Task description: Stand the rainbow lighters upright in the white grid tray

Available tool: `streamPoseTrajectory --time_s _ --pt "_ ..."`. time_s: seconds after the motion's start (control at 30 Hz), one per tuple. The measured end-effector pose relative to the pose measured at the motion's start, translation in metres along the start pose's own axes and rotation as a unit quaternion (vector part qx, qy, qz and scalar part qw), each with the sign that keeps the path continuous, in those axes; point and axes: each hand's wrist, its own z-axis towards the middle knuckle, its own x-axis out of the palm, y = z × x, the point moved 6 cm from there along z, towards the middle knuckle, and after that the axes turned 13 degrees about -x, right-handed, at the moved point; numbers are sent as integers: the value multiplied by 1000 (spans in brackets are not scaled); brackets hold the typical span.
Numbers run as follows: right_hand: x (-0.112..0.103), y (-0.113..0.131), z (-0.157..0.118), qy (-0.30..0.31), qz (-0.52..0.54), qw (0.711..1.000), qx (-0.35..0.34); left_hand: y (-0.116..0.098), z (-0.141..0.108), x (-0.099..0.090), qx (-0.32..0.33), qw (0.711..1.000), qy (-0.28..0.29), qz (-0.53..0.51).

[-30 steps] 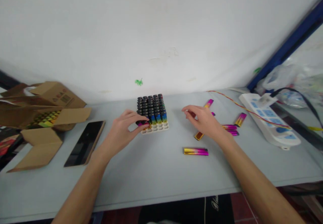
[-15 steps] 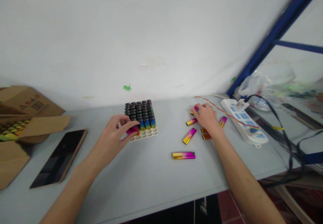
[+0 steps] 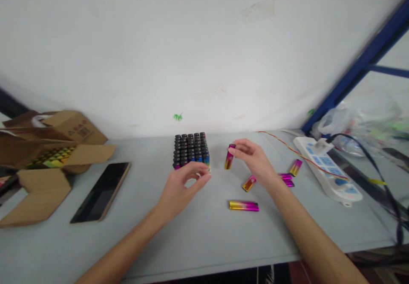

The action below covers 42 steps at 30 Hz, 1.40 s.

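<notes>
My right hand [image 3: 254, 160] pinches a purple-and-yellow lighter [image 3: 229, 157] at its upper part, holding it nearly upright to the right of the rack. My left hand [image 3: 183, 188] is at the near right corner of the lighter rack [image 3: 210, 169], with thumb and fingers apart and nothing visible between them. Black-topped lighters [image 3: 191, 147] stand upright in rows in that pale rack; the nearest row has purple and blue bodies, partly hidden by my left hand. One loose lighter [image 3: 243, 206] lies flat in front, and another lighter [image 3: 248, 183] lies below my right hand.
More loose lighters [image 3: 295, 167] lie beyond my right wrist. A white power strip [image 3: 326, 169] with a plugged-in cable and a red-yellow wire [image 3: 287, 149] are at right. To the left are a phone [image 3: 100, 192] and an open cardboard box [image 3: 92, 154] with lighters inside.
My left hand has let go of a lighter in the rack's near row and moved right along it. My right hand has picked up a lighter and brought it left. The view has shifted.
</notes>
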Motion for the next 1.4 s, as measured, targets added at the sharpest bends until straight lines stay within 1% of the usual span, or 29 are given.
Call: streamPoseTrajectory --time_s 0.07,0.13,0.23,0.33,0.43,0.5,0.6,0.67,0.77,0.83,0.97,1.07,1.13,1.2,1.3,1.4 --pt "23 4 -8 31 50 998 27 8 3 9 -49 995 37 -82" --pt "41 7 -15 70 71 994 45 13 5 16 -90 983 69 -147" --pt "53 12 -22 101 60 992 54 16 7 23 -121 970 109 -179" --pt "56 15 -25 96 30 994 44 17 7 28 -116 968 145 -167" --pt "57 16 -27 87 -2 996 1 20 6 31 -127 964 154 -178" --pt "57 16 -27 93 -28 995 -35 19 3 35 -140 950 186 -209" --pt "49 15 -26 94 -89 988 -83 16 -2 39 -152 927 241 -244" --pt "39 15 -23 73 -137 983 -98 16 -3 37 -156 924 247 -247" --pt "22 11 -20 42 -194 976 -85 21 -2 33 -168 918 241 -266" --pt "15 9 -18 32 -218 973 -74 26 1 31 -174 918 225 -276" --pt "10 10 -17 28 -249 964 -87 36 5 26 -190 934 170 -251" --pt "12 14 -18 40 -271 956 -107 39 6 21 -185 959 131 -168" --pt "14 17 -18 49 -287 949 -121 36 6 17 -162 977 106 -94" --pt "15 19 -19 55 -296 944 -132 32 6 12 -133 988 76 -24" --pt "15 20 -18 58 -304 940 -143 27 7 7 -107 992 35 59" --pt "15 19 -18 63 -307 939 -144 28 8 7 -105 987 27 118"
